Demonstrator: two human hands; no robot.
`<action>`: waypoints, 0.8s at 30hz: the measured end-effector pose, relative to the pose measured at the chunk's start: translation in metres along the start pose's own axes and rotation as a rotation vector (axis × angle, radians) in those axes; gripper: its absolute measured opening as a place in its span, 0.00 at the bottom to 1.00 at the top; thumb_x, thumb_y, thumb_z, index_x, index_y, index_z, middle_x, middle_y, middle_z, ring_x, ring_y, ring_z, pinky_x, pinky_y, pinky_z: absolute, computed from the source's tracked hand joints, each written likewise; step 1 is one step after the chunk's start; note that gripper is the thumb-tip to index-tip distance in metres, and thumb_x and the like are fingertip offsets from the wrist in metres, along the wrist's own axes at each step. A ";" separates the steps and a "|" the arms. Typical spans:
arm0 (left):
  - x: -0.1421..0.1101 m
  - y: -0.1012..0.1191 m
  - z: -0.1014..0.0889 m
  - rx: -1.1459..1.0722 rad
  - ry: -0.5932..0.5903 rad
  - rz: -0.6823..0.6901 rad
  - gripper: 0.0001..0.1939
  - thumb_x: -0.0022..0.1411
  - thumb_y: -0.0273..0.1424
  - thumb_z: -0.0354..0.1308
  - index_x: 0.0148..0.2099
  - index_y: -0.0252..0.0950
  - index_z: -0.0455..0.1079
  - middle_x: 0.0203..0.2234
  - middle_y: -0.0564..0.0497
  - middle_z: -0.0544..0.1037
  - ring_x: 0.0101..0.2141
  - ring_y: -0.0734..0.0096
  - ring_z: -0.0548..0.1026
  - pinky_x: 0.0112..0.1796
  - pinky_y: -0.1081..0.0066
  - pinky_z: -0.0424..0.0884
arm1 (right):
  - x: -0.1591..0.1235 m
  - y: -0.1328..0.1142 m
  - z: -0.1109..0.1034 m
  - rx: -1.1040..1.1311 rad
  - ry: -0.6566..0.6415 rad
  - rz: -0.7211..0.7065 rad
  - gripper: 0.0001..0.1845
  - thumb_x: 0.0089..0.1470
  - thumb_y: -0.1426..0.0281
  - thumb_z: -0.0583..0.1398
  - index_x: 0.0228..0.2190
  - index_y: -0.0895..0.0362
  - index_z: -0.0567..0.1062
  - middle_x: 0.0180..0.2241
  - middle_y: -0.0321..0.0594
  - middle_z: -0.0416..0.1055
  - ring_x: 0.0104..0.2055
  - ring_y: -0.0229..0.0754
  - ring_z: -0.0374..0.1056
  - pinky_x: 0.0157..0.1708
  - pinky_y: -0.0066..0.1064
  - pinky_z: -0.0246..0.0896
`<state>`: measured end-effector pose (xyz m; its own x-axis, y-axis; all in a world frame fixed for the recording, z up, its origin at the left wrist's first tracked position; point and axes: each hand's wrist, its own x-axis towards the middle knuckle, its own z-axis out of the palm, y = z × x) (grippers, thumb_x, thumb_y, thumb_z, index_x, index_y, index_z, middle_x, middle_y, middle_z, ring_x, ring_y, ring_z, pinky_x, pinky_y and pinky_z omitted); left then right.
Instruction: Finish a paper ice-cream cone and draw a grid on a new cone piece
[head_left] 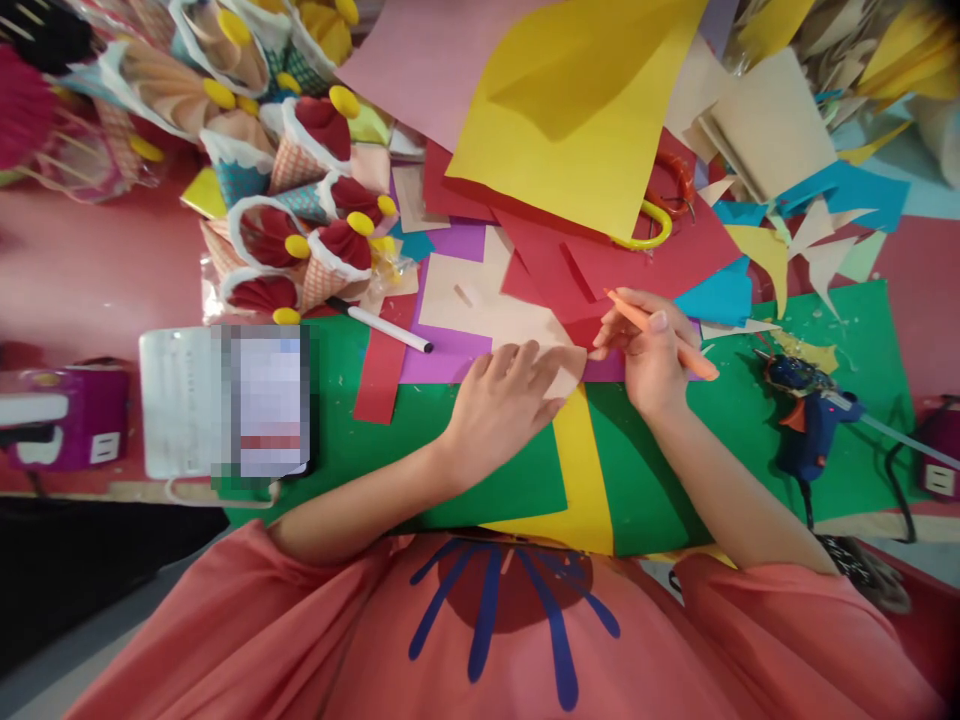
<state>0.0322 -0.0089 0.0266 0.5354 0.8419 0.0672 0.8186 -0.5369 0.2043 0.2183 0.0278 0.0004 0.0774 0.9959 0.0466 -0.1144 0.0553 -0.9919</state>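
My left hand (506, 410) rests over a sheet of cream paper (480, 290), with its fingers bent on top and a pale corner of the paper showing beside the thumb. In my right hand (656, 350) is an orange marker (664, 340), slanted with its narrow end up and to the left. The right fingertips come close to the paper's edge by the left hand. Purple paper (442, 368) and red paper (540, 260) lie beneath and around the cream sheet.
Fabric cones with white trim (330, 255) crowd the upper left. A white marker (390, 328) and a blurred phone (274, 400) lie left. A blue glue gun (814, 430) sits right on green paper (862, 340). Scissors (652, 230) stick out from under a yellow sheet (570, 110).
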 end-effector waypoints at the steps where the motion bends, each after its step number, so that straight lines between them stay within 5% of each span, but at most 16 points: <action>1: -0.003 0.003 0.001 -0.007 -0.003 0.043 0.20 0.65 0.35 0.57 0.57 0.33 0.67 0.50 0.39 0.76 0.45 0.53 0.75 0.39 0.58 0.75 | 0.002 0.000 -0.001 -0.005 0.012 -0.005 0.17 0.58 0.52 0.59 0.40 0.49 0.78 0.29 0.36 0.73 0.24 0.37 0.71 0.20 0.29 0.67; 6: -0.011 -0.014 0.012 -0.171 0.119 0.469 0.12 0.71 0.31 0.49 0.43 0.36 0.74 0.52 0.48 0.77 0.55 0.63 0.74 0.55 0.62 0.71 | 0.009 -0.001 -0.004 -0.067 -0.013 0.080 0.19 0.56 0.51 0.60 0.41 0.50 0.78 0.27 0.34 0.73 0.24 0.35 0.71 0.22 0.28 0.69; 9: -0.011 -0.026 0.015 -0.158 0.194 0.417 0.11 0.70 0.31 0.51 0.48 0.36 0.73 0.53 0.44 0.77 0.55 0.62 0.74 0.53 0.61 0.73 | 0.008 -0.004 -0.002 -0.112 -0.092 0.131 0.20 0.56 0.50 0.61 0.41 0.51 0.78 0.29 0.34 0.75 0.27 0.34 0.74 0.25 0.25 0.71; 12: -0.011 -0.028 0.015 -0.074 0.115 0.336 0.17 0.68 0.33 0.55 0.57 0.35 0.69 0.55 0.39 0.75 0.55 0.54 0.73 0.50 0.57 0.75 | 0.005 -0.010 0.000 -0.113 -0.147 0.147 0.18 0.54 0.53 0.63 0.39 0.53 0.78 0.29 0.35 0.77 0.29 0.33 0.74 0.29 0.24 0.73; 24: -0.013 -0.038 0.023 -0.135 0.136 0.372 0.18 0.68 0.26 0.49 0.58 0.30 0.67 0.55 0.40 0.75 0.57 0.55 0.72 0.55 0.55 0.73 | 0.006 -0.007 -0.007 -0.137 -0.305 0.209 0.14 0.53 0.59 0.65 0.30 0.57 0.72 0.25 0.34 0.75 0.23 0.31 0.71 0.21 0.22 0.67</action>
<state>-0.0011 -0.0012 -0.0043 0.7498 0.5962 0.2869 0.5348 -0.8015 0.2677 0.2264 0.0327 0.0071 -0.2339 0.9613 -0.1456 0.0382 -0.1406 -0.9893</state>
